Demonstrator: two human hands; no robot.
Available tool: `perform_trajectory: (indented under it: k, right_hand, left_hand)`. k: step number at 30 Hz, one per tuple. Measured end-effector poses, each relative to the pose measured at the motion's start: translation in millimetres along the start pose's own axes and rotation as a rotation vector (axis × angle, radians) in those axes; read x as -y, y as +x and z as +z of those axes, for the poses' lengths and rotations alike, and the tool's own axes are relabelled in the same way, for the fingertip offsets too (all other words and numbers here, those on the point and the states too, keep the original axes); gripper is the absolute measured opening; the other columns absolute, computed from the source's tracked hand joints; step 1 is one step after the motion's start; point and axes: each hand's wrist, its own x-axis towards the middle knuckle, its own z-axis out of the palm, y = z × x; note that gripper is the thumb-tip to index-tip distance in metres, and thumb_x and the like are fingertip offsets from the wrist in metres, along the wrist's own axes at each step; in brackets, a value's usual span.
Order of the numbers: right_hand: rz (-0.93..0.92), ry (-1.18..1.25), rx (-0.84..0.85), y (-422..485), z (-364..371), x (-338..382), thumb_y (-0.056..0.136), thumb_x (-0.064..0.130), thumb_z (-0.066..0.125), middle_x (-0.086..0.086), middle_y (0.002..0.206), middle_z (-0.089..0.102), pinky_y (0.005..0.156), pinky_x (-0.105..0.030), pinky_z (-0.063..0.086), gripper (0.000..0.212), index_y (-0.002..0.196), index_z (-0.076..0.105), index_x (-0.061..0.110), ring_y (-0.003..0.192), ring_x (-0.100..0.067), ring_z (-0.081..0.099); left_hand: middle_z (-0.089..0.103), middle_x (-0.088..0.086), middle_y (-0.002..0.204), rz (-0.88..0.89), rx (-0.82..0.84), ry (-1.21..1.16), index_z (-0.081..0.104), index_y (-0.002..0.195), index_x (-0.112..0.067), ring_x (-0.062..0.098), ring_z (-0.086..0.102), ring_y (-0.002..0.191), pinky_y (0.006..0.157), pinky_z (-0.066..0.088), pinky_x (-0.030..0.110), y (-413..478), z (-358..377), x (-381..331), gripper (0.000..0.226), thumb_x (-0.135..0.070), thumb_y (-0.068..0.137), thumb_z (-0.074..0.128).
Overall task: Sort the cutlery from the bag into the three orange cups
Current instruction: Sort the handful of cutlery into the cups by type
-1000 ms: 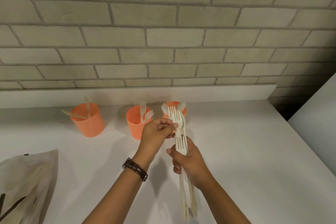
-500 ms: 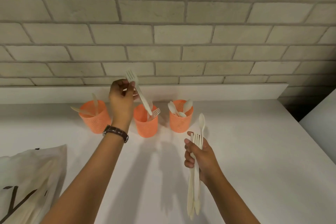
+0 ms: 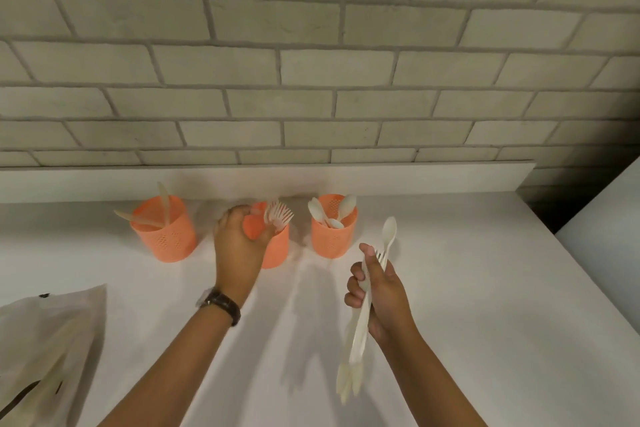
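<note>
Three orange cups stand in a row by the wall. The left cup (image 3: 162,239) holds knives (image 3: 162,201), the middle cup (image 3: 278,250) holds forks (image 3: 278,213), and the right cup (image 3: 332,239) holds spoons (image 3: 346,204). My left hand (image 3: 237,246) is down at the middle cup's rim, fingers curled beside the blurred fork heads; whether it still grips one is unclear. My right hand (image 3: 381,291), lower right, is closed around a bundle of pale cutlery (image 3: 360,329), with a spoon (image 3: 389,229) and fork tines sticking up.
The bag (image 3: 45,350) lies flat at the lower left of the white counter (image 3: 467,288). A brick wall with a low white ledge (image 3: 415,180) runs behind the cups. A second white surface (image 3: 609,218) stands at the right across a dark gap.
My left hand pulled a fork from the bundle, lifted it above the middle cup, then came down to the cup's rim with the fork among the others. My right hand drifted slightly right.
</note>
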Motion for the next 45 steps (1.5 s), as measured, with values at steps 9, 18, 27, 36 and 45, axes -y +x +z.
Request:
perform_trajectory:
  k: [9,18,27,36,45]
  right_hand:
    - [-0.062,-0.130,-0.119,-4,6,-5,0.093,0.038,0.055,-0.002,0.060,0.046,0.047,-0.026,0.041,0.021,0.095,0.056,0.017,0.045,-0.016,0.041]
    - [-0.038,-0.215,0.003,-16,7,-2,0.089,0.046,0.054,-0.003,0.057,0.046,0.048,-0.026,0.043,0.034,0.086,0.057,0.013,0.047,-0.017,0.047]
    - [0.020,-0.021,0.097,-11,3,5,0.081,0.059,0.050,0.000,0.053,0.031,0.037,-0.020,0.026,0.050,0.100,0.051,0.012,0.039,-0.011,0.028]
    - [0.030,0.058,0.051,-7,-7,1,0.096,0.050,0.037,-0.001,0.049,0.035,0.035,-0.019,0.029,0.042,0.101,0.052,0.011,0.037,-0.011,0.031]
    - [0.022,0.073,-0.029,-5,-2,0,0.098,0.049,0.035,-0.002,0.050,0.034,0.038,-0.019,0.028,0.043,0.102,0.053,0.010,0.037,-0.012,0.030]
  left_hand:
    - [0.062,-0.009,0.074,-0.098,0.668,-0.016,0.060,0.084,-0.031,0.005,0.058,0.063,0.067,0.051,0.021,-113,10,-70,0.021,-0.037,0.071,0.076]
    - [0.065,0.010,0.082,-0.498,0.877,-0.414,0.062,0.105,-0.004,0.019,0.068,0.061,0.064,0.059,0.031,-93,-11,-80,0.016,-0.005,0.092,0.053]
    - [0.062,0.004,0.071,-0.374,0.348,-0.411,0.054,0.078,-0.015,0.004,0.063,0.056,0.063,0.051,0.016,-9,-45,-52,0.019,0.002,0.085,0.057]
    - [0.067,0.004,0.084,-0.199,0.100,0.073,0.060,0.085,-0.015,0.025,0.063,0.083,0.075,0.047,0.027,48,-12,2,0.007,-0.015,0.080,0.065]
    - [0.056,-0.010,0.078,-0.011,0.366,-0.015,0.061,0.078,-0.023,0.003,0.047,0.062,0.062,0.036,0.013,-46,2,-48,0.008,-0.025,0.080,0.069]
